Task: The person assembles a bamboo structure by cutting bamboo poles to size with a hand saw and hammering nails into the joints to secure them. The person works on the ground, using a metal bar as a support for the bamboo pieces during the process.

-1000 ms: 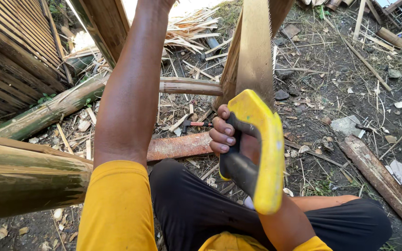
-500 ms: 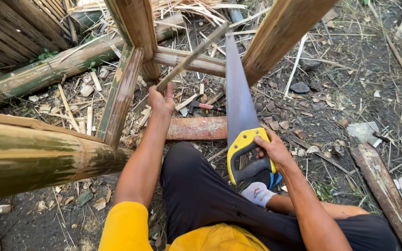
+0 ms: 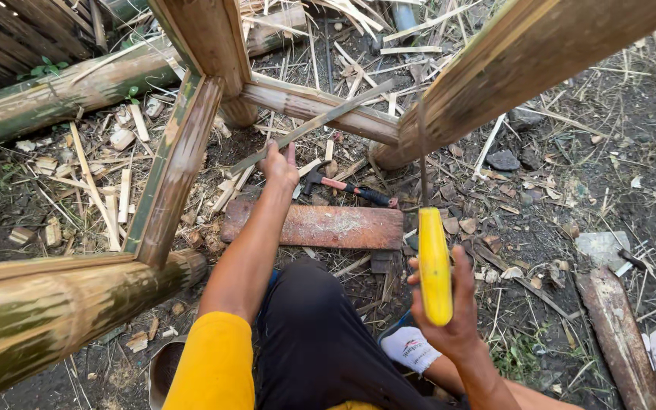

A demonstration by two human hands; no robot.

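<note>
My left hand (image 3: 279,165) reaches forward under the bamboo frame and closes on a thin bamboo slat (image 3: 320,121) that runs diagonally up to the right. My right hand (image 3: 457,319) grips the yellow handle (image 3: 434,273) of a hand saw. The saw's blade (image 3: 423,156) is seen edge-on, rising toward a thick bamboo pole (image 3: 525,68) at the upper right. My black-trousered legs and yellow sleeves fill the bottom middle.
A reddish-brown board (image 3: 320,225) lies on the ground past my knees, with a red-handled hammer (image 3: 347,187) behind it. A large bamboo pole (image 3: 47,311) crosses the lower left, joined to a split bamboo rail (image 3: 176,167). Bamboo scraps litter the dirt; a plank (image 3: 616,334) lies at right.
The saw has turned from showing its flat blade to edge-on and now stands upright. My left hand has reached further forward onto the thin slat.
</note>
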